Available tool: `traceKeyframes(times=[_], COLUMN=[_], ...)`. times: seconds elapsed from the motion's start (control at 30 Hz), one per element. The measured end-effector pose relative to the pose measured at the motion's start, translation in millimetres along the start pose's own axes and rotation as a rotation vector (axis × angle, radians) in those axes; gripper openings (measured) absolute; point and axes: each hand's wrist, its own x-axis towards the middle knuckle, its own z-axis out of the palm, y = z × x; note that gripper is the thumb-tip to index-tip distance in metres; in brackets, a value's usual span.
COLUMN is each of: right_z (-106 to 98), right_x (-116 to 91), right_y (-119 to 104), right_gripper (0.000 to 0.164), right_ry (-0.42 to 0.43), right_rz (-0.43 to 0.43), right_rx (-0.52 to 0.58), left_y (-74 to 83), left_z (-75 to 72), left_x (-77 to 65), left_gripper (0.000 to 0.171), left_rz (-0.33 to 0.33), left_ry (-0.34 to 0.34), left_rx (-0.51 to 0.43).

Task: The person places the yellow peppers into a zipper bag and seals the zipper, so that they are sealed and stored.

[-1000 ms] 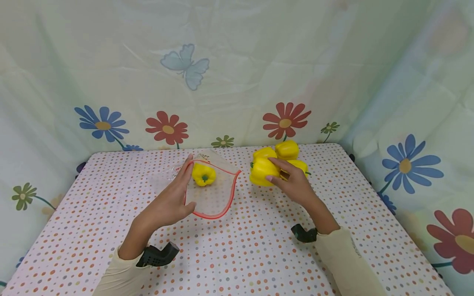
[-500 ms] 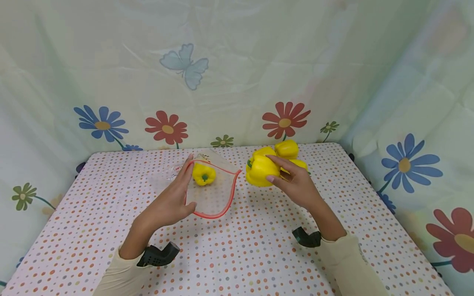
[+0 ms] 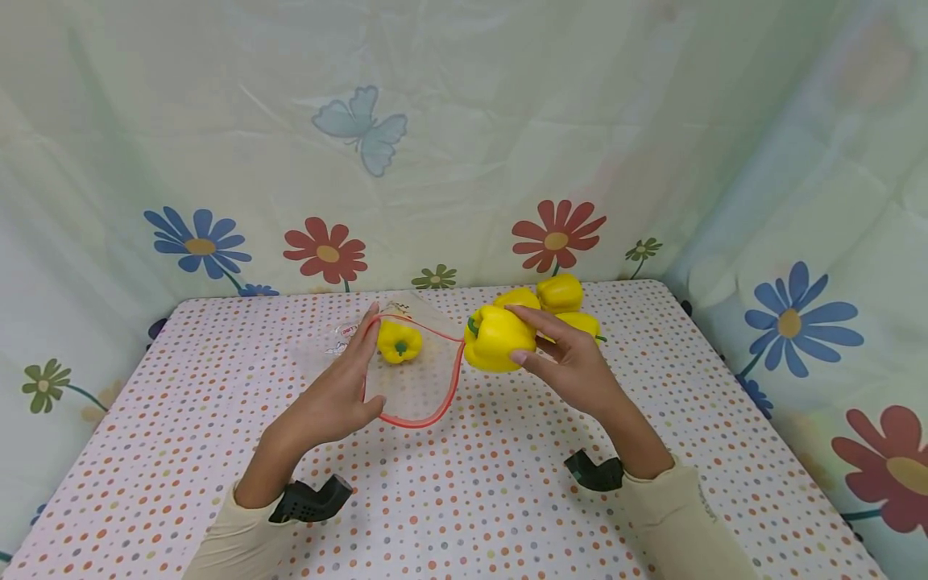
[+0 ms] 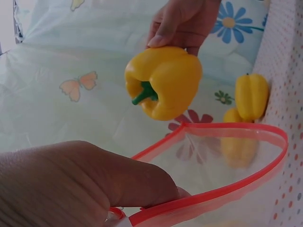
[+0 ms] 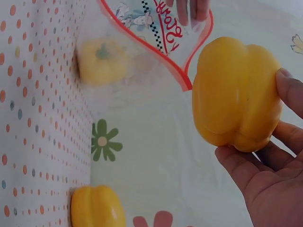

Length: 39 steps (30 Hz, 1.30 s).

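My left hand (image 3: 329, 395) holds a clear zip bag (image 3: 416, 423) by its red-edged mouth, which gapes toward the right. The thumb lies along the red rim in the left wrist view. One yellow bell pepper (image 3: 399, 342) with a green stem sits within the bag, seen through the plastic. My right hand (image 3: 576, 362) grips another yellow bell pepper (image 3: 500, 338) between thumb and fingers. That pepper is off the table, just right of the bag's mouth, its green stem turned left toward the bag (image 4: 144, 92).
Behind the right hand stand several more yellow bell peppers (image 3: 561, 292) on the dotted table cover (image 3: 493, 499). A flowered curtain (image 3: 449, 161) closes off the back and sides. A black wrist camera (image 3: 312, 498) sits on each forearm.
The right hand has lifted its bell pepper away from the others and carried it left to the edge of the bag's mouth. The left hand and bag have stayed almost still.
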Motion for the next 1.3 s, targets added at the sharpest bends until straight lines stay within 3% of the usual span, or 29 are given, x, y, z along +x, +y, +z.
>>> traceKeyframes(times=[0.43,0.97,1.3], right_z=[13.3,37.8,52.2], right_x=[5.3,10.6,14.9], right_y=[-2.4,-7.0,-6.8], right_gripper=[0.056,0.055,0.054], right_ry=[-0.102,-0.191,-0.231], right_rz=[-0.088,-0.110,-0.063], right_rx=[0.096,0.138,0.144], left_y=[0.0,3.5,3.8], left_z=[3.7,6.7,7.6], left_x=[0.5,2.1,1.9], left_gripper=[0.106,0.109,0.109], left_rz=[-0.006,-0.019,0.001], left_ry=[0.000,0.044,0.053], left_rx=[-0.002,0.006,-0.009])
